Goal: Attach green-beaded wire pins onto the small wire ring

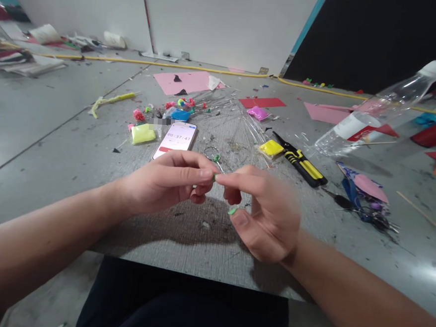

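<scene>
My left hand (172, 177) is closed, its thumb and fingertips pinching a small piece of green clay (214, 177) above the near part of the table. From the right, my right hand (263, 206), slightly blurred, brings its index fingertip against that same piece; its other fingers are curled. A second green bit (232, 211) sits at the tip of my right thumb, which is apart from the index finger. Just beyond the fingertips is a thin wire loop (212, 152) with a green blob (216, 158) on it. Whether the wire joins the pinched piece is hidden.
A phone (175, 138) showing a timer lies beyond my left hand. Around it are yellow clay packs (143, 134) and small coloured clay pieces (170, 105). To the right are black-and-yellow pliers (302, 164), a tilted plastic bottle (378, 115) and a bunch of keys (380, 218).
</scene>
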Motion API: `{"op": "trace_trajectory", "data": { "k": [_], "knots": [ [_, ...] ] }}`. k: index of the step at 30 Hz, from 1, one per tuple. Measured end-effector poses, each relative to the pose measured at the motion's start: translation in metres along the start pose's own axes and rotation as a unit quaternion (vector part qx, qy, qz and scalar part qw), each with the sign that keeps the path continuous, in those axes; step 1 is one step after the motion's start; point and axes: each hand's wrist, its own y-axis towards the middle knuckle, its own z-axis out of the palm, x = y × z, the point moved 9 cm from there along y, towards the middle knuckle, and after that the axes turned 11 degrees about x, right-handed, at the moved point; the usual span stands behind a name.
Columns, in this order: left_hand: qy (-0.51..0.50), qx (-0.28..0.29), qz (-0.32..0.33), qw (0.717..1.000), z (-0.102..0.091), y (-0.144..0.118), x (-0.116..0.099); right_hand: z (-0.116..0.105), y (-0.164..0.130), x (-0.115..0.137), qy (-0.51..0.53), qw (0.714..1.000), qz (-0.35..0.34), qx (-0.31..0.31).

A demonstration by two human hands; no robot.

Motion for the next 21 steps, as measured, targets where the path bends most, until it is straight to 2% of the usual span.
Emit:
{"op": "trace_trajectory", "data": {
  "k": [7, 11, 21],
  "knots": [
    [-0.034, -0.007, -0.015, 0.999, -0.004, 0.0, 0.002, -0.002, -0.003, -0.016, 0.024, 0.998, 0.05, -0.008],
    [-0.036, -0.011, 0.0, 0.999, -0.006, 0.0, -0.001, -0.002, -0.003, -0.016, 0.041, 0.999, 0.023, -0.016],
    [-0.023, 0.003, 0.015, 1.0, -0.003, 0.0, -0.003, 0.001, -0.002, -0.015, 0.068, 0.998, 0.015, -0.001]
  ]
}}
